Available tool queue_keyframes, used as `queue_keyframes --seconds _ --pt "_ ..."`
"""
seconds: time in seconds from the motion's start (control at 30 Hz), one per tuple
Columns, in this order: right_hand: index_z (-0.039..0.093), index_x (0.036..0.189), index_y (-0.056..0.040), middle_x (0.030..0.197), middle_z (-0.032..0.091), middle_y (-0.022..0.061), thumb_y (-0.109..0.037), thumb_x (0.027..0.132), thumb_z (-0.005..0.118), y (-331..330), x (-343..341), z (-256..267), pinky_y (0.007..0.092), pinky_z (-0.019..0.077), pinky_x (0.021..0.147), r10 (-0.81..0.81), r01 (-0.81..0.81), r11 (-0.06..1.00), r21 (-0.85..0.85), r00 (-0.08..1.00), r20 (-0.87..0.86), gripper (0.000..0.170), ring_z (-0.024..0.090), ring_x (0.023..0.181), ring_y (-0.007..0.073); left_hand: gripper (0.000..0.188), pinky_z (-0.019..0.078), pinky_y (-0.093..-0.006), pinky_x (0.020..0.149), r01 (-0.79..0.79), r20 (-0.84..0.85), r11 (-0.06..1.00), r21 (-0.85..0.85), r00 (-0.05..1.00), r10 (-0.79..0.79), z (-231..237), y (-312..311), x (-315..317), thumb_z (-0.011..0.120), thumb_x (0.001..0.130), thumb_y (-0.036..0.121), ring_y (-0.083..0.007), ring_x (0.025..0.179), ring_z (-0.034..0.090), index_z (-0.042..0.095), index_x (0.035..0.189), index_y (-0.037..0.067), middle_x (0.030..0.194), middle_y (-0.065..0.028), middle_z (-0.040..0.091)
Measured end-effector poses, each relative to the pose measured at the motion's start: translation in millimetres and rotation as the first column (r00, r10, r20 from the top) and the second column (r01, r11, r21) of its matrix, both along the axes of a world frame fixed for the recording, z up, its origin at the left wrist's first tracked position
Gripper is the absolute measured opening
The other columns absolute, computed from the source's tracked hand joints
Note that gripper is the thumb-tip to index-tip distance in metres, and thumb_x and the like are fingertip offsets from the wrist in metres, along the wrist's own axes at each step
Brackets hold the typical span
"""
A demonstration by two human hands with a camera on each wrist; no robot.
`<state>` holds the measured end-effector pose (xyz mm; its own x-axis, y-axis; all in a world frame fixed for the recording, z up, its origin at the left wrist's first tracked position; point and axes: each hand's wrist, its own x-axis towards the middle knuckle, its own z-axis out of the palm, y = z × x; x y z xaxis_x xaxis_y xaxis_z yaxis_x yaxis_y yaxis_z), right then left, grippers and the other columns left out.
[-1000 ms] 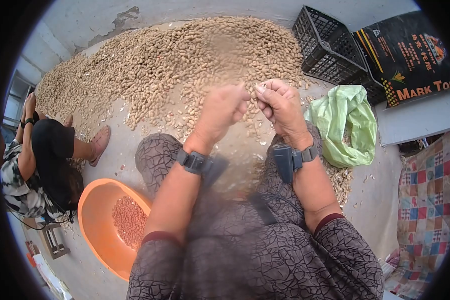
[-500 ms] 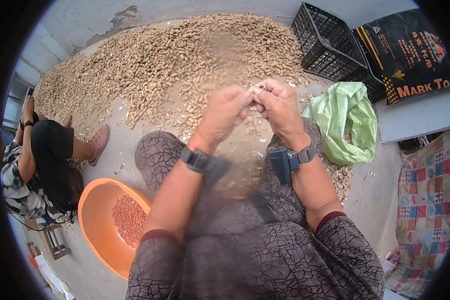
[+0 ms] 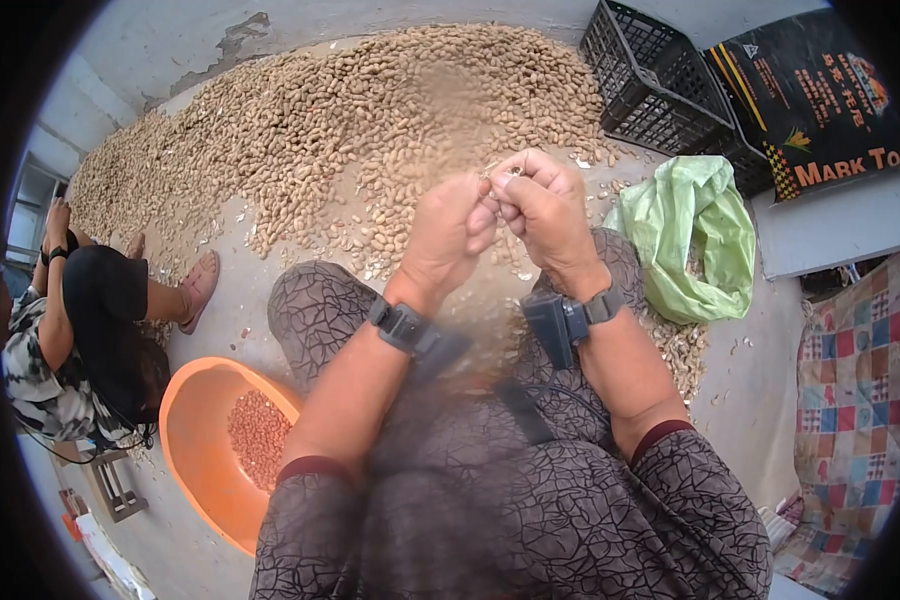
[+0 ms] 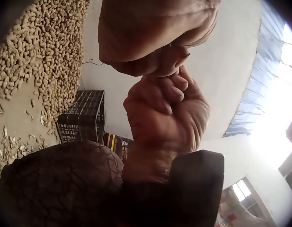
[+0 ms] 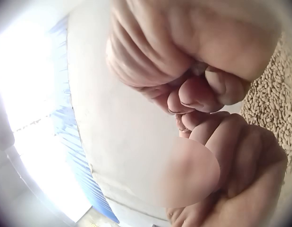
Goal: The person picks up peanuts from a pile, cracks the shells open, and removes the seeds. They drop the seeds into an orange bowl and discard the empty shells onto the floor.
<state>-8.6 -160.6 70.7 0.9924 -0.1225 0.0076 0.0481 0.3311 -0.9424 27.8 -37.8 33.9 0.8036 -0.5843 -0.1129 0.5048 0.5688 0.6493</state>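
Observation:
Over the edge of a big heap of unshelled peanuts (image 3: 320, 130), both hands meet with curled fingers in front of the knees. The right hand (image 3: 545, 210) pinches a pale peanut shell (image 3: 514, 172) between thumb and forefinger. Close beside it, the left hand (image 3: 445, 225) has its thumb and fingertips drawn together at the same peanut, most of which the fingers hide. In the left wrist view the fingertips of the two hands overlap. The right wrist view also shows the curled fingers (image 5: 198, 94) of one hand against the other hand's.
An orange basin (image 3: 195, 450) with red peanut kernels (image 3: 258, 435) stands left. Right of the knees are a green sack (image 3: 670, 230) and loose shells. Black crates (image 3: 660, 90) and a black printed bag (image 3: 810, 110) lie beyond. Another person (image 3: 110, 290) sits at far left.
The hands came together at the fingertips half a second ago and have now parted slightly, the right hand moving a little up and left. More pale shell shows at its fingertips.

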Motion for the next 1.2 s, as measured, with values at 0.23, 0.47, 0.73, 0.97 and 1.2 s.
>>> queue_keyframes --seconds 0.23,0.47,0.73,0.97,1.2 --pt "0.057 0.081 0.0008 0.058 0.049 -0.0008 -0.015 0.085 0.054 -6 -2 10 0.0167 0.0271 0.040 0.126 -0.130 0.977 0.166 0.991 0.034 0.016 0.037 0.044 0.0031 0.021 0.0287 -0.0176 0.038 0.035 -0.087 0.994 -0.107 0.995 -0.044 -2 5 6 0.050 0.092 0.021 -0.0056 0.044 0.037 0.056 0.080 0.005 0.060 0.0018 0.047" --pt "0.063 0.093 0.0005 0.058 0.048 -0.0029 -0.015 0.082 0.063 -9 -5 14 0.0175 0.0272 0.041 -0.072 0.085 0.981 -0.175 0.994 0.079 0.019 0.037 0.047 0.0020 0.021 0.0290 -0.0172 0.039 -0.064 -0.083 0.998 0.016 0.994 0.065 7 6 5 0.049 0.093 0.022 -0.0054 0.045 0.036 0.056 0.083 0.005 0.060 0.0013 0.047" --pt "0.067 0.082 -0.0034 0.065 0.063 0.0119 -0.007 0.074 0.062 4 7 -13 0.0269 0.0471 0.052 -0.075 0.291 0.697 -0.656 0.939 0.337 0.009 0.062 0.056 0.0179 0.022 0.0264 -0.0194 0.039 -0.025 0.021 0.990 0.136 1.000 0.023 -5 2 5 0.044 0.093 0.020 -0.0058 0.045 0.034 0.053 0.078 0.006 0.059 0.0015 0.044" --pt "0.063 0.070 -0.0027 0.061 0.060 0.0122 -0.012 0.074 0.064 5 7 -15 0.0311 0.0453 0.049 -0.098 0.411 0.508 -0.757 0.901 0.423 0.010 0.059 0.053 0.0222 0.024 0.0245 -0.0194 0.039 0.046 -0.092 0.983 0.179 0.995 -0.030 -3 3 9 0.044 0.093 0.020 -0.0049 0.044 0.033 0.053 0.076 0.006 0.059 0.0021 0.044" --pt "0.060 0.068 0.0014 0.060 0.058 0.0112 -0.011 0.073 0.064 -10 5 -7 0.0279 0.0424 0.048 -0.127 0.264 0.727 -0.634 0.959 0.254 0.015 0.056 0.052 0.0158 0.023 0.0227 -0.0182 0.038 0.139 -0.006 0.980 0.141 0.990 -0.140 10 9 8 0.045 0.091 0.019 -0.0035 0.043 0.032 0.056 0.080 0.001 0.058 0.0033 0.043"
